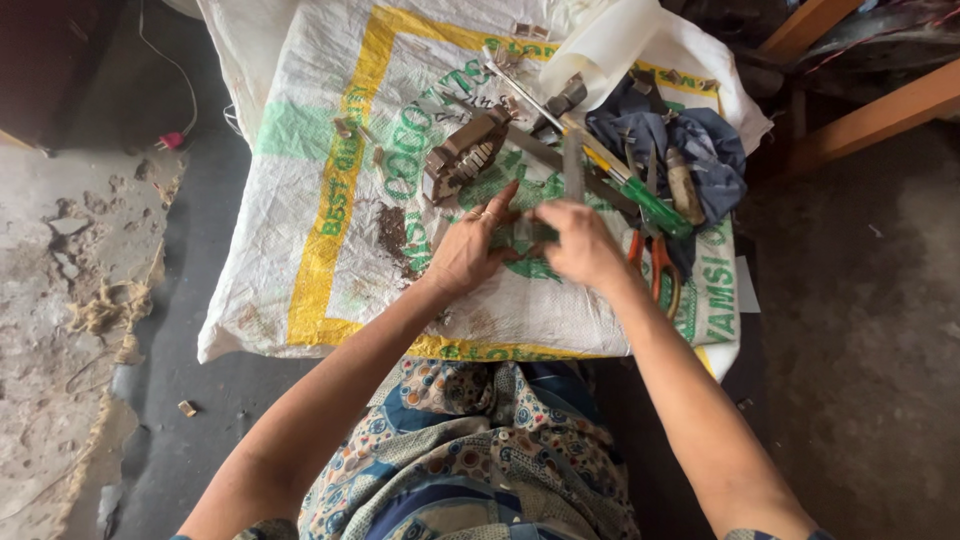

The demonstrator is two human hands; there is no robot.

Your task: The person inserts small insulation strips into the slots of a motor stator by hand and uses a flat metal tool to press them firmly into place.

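My right hand (580,245) is closed around a flat grey metal file (573,165) that stands almost upright, tip pointing away from me. My left hand (470,245), with rings on its fingers, reaches in from the left; its fingertips meet the right hand around a small part that I cannot make out. Both hands hover over a white woven sack (330,200) with green and yellow print, spread on a low surface. Just beyond the left hand lies a brown metal piece with slots (465,152).
A green-handled screwdriver (640,195), orange-handled scissors (660,265), a wooden-handled tool (683,185) and a blue cloth (715,150) lie to the right. A dark pile of filings (392,230) sits on the sack's left. Bare concrete floor surrounds it; wooden beams (880,110) stand at top right.
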